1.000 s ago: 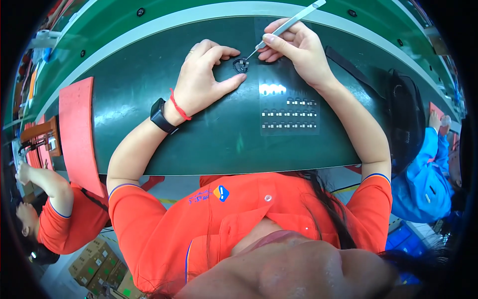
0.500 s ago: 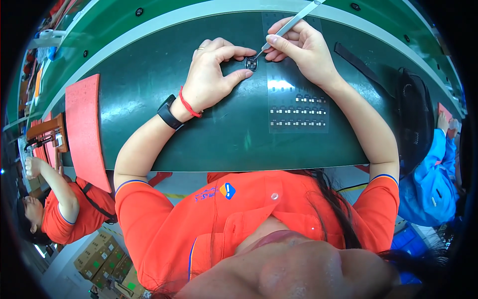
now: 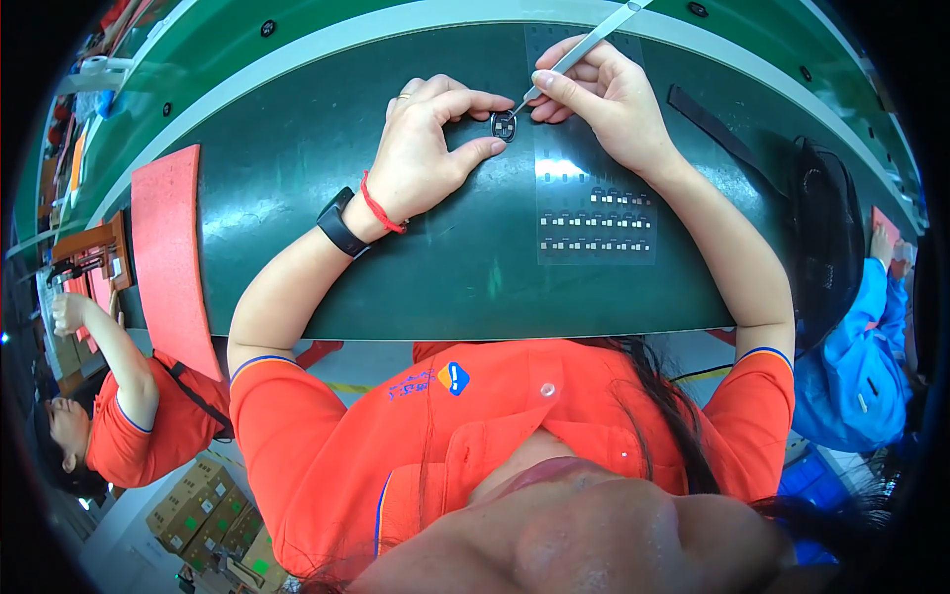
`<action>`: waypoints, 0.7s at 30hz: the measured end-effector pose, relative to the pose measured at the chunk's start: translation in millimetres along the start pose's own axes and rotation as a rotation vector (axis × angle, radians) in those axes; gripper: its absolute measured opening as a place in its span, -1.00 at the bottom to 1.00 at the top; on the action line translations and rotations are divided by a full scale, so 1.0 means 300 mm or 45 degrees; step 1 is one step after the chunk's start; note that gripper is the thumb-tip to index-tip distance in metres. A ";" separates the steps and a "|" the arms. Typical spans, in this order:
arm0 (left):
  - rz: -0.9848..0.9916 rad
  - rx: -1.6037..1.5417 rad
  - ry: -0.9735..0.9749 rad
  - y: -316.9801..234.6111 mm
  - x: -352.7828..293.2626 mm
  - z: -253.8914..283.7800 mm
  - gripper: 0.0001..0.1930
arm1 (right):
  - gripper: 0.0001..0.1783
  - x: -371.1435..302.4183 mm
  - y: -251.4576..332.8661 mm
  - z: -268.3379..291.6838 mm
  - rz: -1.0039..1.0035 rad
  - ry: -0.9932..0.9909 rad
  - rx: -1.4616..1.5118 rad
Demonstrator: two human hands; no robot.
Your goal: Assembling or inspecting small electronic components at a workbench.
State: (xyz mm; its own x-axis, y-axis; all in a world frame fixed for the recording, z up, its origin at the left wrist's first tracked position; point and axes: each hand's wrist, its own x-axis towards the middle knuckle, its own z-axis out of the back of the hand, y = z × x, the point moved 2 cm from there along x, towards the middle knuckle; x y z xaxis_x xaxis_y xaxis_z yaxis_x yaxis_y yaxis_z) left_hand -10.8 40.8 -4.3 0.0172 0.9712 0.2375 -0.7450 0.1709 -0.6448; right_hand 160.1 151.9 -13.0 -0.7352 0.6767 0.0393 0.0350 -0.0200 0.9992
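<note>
Between the thumb and index finger of my left hand sits a small round black part with tiny pale squares on its face. My right hand grips slim silver tweezers like a pen, slanting down to the left. Their thin tip meets the upper right rim of the black part; whether it touches is too small to tell. Just beneath and beside my right hand lies a clear plastic sheet, bearing rows of small dark and pale stickers or pads. Both hands are over the dark green table.
A red foam mat lies at the table's left, beside a wooden fixture. On the right are a black mesh bag and its strap. A white curved rim borders the far side. Co-workers sit at left and right.
The tweezers' tip has shifted slightly from the black part's face toward its upper right rim. Both hands keep nearly the same place. The co-worker at left has lowered slightly.
</note>
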 end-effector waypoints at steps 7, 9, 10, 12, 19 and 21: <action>-0.002 0.015 0.000 -0.004 -0.003 0.000 -0.68 | -0.75 -0.005 -0.022 0.007 0.009 -0.015 0.009; -0.005 0.021 -0.002 -0.004 -0.004 0.001 -0.68 | -0.75 -0.006 -0.022 0.005 0.013 -0.013 0.006; -0.003 0.020 0.004 -0.003 -0.004 0.002 -0.68 | -0.75 -0.006 -0.023 0.004 0.018 -0.012 0.002; -0.002 0.019 0.012 -0.002 -0.005 0.002 -0.68 | -0.76 -0.007 -0.024 0.002 0.016 -0.014 -0.002; -0.027 0.039 0.004 0.000 -0.003 -0.003 -0.66 | -0.78 -0.009 -0.024 0.004 0.012 -0.026 -0.013; -0.026 0.035 0.012 0.001 0.004 -0.012 -0.66 | -0.78 -0.008 -0.030 0.013 0.016 -0.027 -0.010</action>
State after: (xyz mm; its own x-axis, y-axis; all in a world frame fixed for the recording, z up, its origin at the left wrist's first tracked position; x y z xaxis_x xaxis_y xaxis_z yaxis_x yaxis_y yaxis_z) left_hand -8.6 42.7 -7.0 0.0385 0.9692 0.2433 -0.7627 0.1858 -0.6195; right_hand 164.2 153.2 -22.3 -0.7203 0.6917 0.0519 0.0386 -0.0347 0.9987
